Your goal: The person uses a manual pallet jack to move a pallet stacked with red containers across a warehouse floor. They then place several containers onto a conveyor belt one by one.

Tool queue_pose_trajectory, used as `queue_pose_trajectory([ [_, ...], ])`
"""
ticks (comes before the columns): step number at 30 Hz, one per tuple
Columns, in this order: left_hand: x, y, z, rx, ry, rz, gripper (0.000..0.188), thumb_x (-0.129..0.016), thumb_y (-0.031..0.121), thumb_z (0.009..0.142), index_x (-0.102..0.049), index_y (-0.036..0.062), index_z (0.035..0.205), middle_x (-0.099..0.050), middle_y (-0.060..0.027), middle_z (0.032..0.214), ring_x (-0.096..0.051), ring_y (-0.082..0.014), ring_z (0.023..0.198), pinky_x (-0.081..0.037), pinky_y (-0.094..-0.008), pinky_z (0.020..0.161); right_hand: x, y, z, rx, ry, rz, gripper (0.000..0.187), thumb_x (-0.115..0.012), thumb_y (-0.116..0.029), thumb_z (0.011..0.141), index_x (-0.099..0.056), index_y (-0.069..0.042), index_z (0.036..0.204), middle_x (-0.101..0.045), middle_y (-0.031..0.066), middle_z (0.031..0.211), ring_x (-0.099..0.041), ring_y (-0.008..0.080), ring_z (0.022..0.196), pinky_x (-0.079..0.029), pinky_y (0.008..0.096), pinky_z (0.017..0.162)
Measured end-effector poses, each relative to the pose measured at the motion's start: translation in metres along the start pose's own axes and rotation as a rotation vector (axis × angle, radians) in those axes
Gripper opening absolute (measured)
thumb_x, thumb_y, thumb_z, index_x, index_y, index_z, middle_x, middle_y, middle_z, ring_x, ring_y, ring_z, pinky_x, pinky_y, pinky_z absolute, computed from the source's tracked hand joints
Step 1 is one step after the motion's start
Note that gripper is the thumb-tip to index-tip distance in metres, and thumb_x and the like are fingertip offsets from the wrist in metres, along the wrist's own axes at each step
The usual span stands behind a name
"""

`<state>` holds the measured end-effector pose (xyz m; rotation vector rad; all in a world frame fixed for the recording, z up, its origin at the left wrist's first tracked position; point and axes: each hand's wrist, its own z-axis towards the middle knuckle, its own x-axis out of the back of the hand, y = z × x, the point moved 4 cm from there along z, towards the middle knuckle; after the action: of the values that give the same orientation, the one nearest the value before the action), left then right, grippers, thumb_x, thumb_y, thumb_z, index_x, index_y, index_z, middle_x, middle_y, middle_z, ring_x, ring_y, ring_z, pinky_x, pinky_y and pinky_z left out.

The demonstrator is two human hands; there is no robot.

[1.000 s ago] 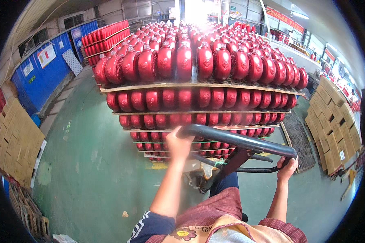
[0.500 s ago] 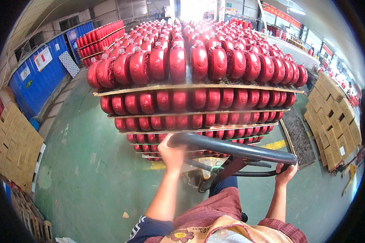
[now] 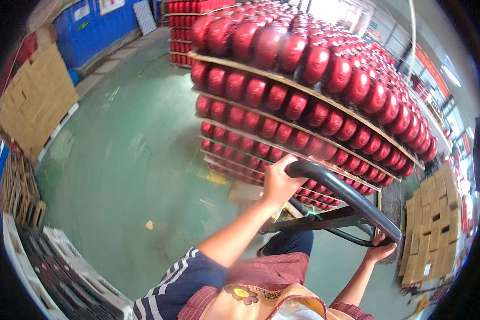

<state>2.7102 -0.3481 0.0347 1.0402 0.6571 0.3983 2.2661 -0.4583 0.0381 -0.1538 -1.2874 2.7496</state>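
Head view: my left grip (image 3: 281, 184) and right grip (image 3: 380, 252) are clasping a black handle (image 3: 351, 194); sharp turning might be toppling red bottles (image 3: 316, 64) at one o'clock.

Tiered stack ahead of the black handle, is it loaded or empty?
Loaded: red bottles line the visible edges of its boards. How full it is deeper inside, I cannot tell.

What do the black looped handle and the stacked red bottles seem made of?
Black looped handle: likely coated metal, judging by its smooth tube and soft sheen. Stacked red round-sided bottles: glossy, metallic-looking coating with bright highlights; glass or ceramic beneath, I can't tell.
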Motion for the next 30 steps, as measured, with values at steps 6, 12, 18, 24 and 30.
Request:
queue_pose_trajectory([
  [6, -0.002, -0.002, -0.004, -0.094, 0.039, -0.007, 0.022, -0.078, -0.003, 0.071, -0.062, 0.0041, 0.085, -0.062, -0.0001, 0.073, -0.057, -0.0061, 0.072, -0.047, -0.0263, 0.066, -0.001, -0.003, 0.005, -0.055, 0.030, 0.092, 0.066, -0.048, -0.075, 0.089, -0.051, -0.010, 0.077, -0.046, -0.0019, 0.065, -0.036, 0.0091, 0.045, -0.026, 0.0257, 0.043],
  [12, -0.003, -0.012, -0.004, -0.053, -0.070, 0.065, 0.032, -0.080, 0.002, 0.071, -0.064, 0.0041, 0.098, -0.071, -0.0110, 0.083, -0.072, -0.0189, 0.078, -0.055, -0.0325, 0.070, 0.004, -0.003, 0.002, -0.013, 0.067, 0.028, 0.072, -0.046, -0.077, 0.088, -0.054, -0.007, 0.081, -0.047, 0.0000, 0.062, -0.039, 0.0101, 0.048, -0.027, 0.0243, 0.045],
  [18, 0.076, 0.011, 0.004, -0.336, -0.377, 0.119, 0.057, -0.076, 0.014, 0.083, -0.054, 0.0067, 0.134, -0.058, -0.0092, 0.128, -0.061, -0.0196, 0.107, -0.049, -0.0354, 0.094, 0.012, -0.005, -0.006, 0.047, 0.256, -0.001, 0.064, -0.051, -0.064, 0.095, -0.059, -0.002, 0.104, -0.054, 0.0032, 0.079, -0.049, 0.0124, 0.064, -0.044, 0.0260, 0.054],
  [24, 0.330, -0.015, 0.069, 0.193, -0.395, -0.143, 0.035, -0.067, 0.012, 0.093, -0.059, 0.0039, 0.126, -0.072, -0.0042, 0.100, -0.066, -0.0099, 0.089, -0.053, -0.0279, 0.081, 0.038, 0.006, -0.137, -0.229, 0.856, -0.581, 0.064, -0.054, -0.055, 0.097, -0.058, 0.001, 0.126, -0.065, 0.0181, 0.122, -0.065, 0.0293, 0.105, -0.054, 0.0445, 0.087],
  [30, 0.523, 0.005, 0.170, 0.310, -0.227, -0.129, 0.014, -0.064, 0.011, 0.095, -0.066, 0.0004, 0.105, -0.070, -0.0069, 0.088, -0.067, -0.0119, 0.079, -0.055, -0.0265, 0.073, -0.073, 0.064, -0.346, -1.387, 0.384, -1.041, 0.035, -0.058, -0.036, 0.095, -0.070, -0.005, 0.105, -0.073, 0.0143, 0.100, -0.071, 0.0257, 0.084, -0.057, 0.0390, 0.064],
])
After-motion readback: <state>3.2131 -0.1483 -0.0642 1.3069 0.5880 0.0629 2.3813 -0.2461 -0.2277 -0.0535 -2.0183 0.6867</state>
